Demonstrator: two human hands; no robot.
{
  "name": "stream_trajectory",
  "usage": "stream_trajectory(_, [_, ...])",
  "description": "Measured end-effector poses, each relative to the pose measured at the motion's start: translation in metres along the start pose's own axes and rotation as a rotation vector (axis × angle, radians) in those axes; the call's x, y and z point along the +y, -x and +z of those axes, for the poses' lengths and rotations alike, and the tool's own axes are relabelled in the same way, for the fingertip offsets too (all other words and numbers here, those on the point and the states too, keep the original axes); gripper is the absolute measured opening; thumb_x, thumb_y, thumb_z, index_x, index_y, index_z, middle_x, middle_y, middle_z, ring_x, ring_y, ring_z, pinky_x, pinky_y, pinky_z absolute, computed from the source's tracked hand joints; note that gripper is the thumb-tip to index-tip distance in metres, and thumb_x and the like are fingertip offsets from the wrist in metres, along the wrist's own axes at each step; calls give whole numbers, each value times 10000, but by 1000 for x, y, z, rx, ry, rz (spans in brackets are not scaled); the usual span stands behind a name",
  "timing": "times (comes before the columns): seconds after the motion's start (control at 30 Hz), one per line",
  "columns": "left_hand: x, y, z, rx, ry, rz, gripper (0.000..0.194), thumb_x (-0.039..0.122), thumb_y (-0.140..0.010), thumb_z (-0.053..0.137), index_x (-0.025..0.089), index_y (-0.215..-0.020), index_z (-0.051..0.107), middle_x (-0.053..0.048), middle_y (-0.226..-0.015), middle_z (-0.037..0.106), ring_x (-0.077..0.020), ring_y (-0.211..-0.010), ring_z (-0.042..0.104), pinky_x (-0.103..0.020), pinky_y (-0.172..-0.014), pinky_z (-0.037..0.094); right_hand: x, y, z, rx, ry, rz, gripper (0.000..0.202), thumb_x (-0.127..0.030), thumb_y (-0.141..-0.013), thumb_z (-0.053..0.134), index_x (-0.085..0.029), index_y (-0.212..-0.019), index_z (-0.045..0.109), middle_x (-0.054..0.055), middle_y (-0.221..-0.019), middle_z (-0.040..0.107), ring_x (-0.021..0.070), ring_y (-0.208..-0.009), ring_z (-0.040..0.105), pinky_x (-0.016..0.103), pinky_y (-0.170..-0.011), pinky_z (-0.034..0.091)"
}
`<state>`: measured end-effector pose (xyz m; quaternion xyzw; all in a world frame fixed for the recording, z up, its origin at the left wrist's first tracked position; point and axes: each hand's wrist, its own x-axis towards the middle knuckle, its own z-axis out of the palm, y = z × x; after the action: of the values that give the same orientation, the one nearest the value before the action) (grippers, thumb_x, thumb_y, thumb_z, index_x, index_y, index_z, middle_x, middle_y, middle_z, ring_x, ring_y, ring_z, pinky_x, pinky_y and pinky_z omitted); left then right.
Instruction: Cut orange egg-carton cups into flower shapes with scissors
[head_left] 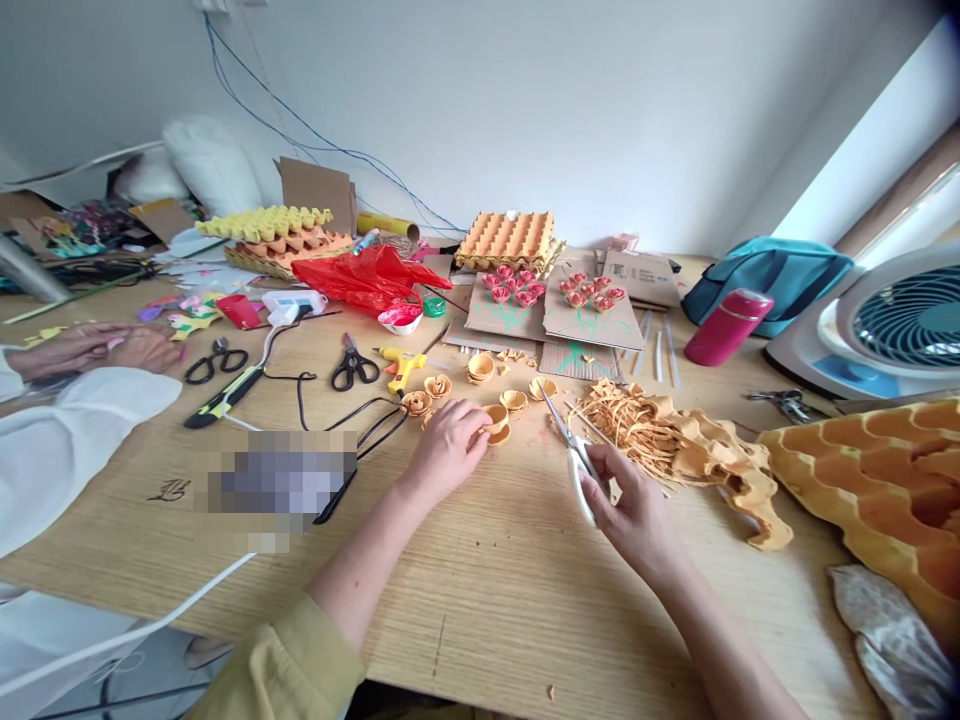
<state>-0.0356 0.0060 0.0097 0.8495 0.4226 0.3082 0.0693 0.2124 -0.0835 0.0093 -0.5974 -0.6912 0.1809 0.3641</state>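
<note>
My left hand (450, 445) is closed, its fingertips pinching an orange egg-carton cup (493, 418) just above the table. Another cup (499, 436) shows right under it; whether the two touch I cannot tell. In my right hand (630, 510) is a pair of scissors (574, 450) with white handles, the blades pointing up and left towards a loose cup (543, 388). More cut cups (514, 401) lie beyond my left hand, beside rolled carton roses (417, 402). A heap of orange carton strips and scraps (637, 425) lies past the scissors.
A yellow glue gun (403, 368) and black-handled scissors (355, 365) lie left of centre. Cardboard panels with red flowers (592, 310) stand behind. On the right are an egg tray (885, 490), a pink bottle (729, 327) and a fan (900, 320). A co-worker's hands (135, 348) are at left.
</note>
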Motion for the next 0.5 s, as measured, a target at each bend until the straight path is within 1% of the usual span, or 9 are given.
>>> stream_trajectory(0.07, [-3,1,-6,106,92,-66,121,170,-908,497,203,-923,613,-55,-936,635,-207,-906,582,-342,-840,459,0,1,1,1,-38,17,246,-441,-959,496,-209,-938,576,13,-730,569,176,-689,504,261,-559,393])
stream_trajectory(0.17, [-10,3,-13,282,278,-261,73,234,-892,531,206,-901,598,-11,-828,604,-160,-738,548,-291,-727,438,2,1,1,3,-111,39,260,-450,-962,496,-208,-906,573,8,-738,540,176,-704,492,266,-585,400])
stream_trajectory(0.23, [-15,4,-16,365,514,-391,75,272,-874,565,207,-893,597,10,-785,588,-136,-679,516,-263,-661,411,3,2,1,-8,-179,61,290,-475,-968,486,-207,-890,568,9,-750,536,175,-707,491,268,-594,409])
stream_trajectory(0.27, [-17,4,-17,393,658,-435,86,286,-865,582,206,-893,599,17,-772,579,-125,-662,501,-250,-636,398,2,2,1,-19,-217,75,307,-490,-971,480,-207,-892,569,12,-760,543,176,-708,495,269,-594,413])
stream_trajectory(0.37, [-16,2,-17,431,1076,-486,111,281,-820,646,189,-868,607,31,-747,550,-88,-623,456,-219,-600,375,1,1,0,-44,-309,124,349,-532,-968,479,-202,-924,583,25,-792,578,179,-710,510,270,-585,416])
stream_trajectory(0.43, [-9,1,-16,403,1302,-503,136,257,-772,696,171,-835,612,34,-728,544,-71,-606,442,-205,-582,369,-1,1,-1,-60,-355,144,374,-555,-962,480,-200,-942,598,27,-789,586,179,-702,508,267,-571,405])
stream_trajectory(0.5, [0,1,-13,341,1487,-543,167,230,-726,738,158,-820,620,26,-722,560,-62,-597,445,-192,-556,358,-1,0,0,-78,-409,163,389,-569,-956,489,-200,-946,611,23,-775,585,179,-698,506,266,-571,398])
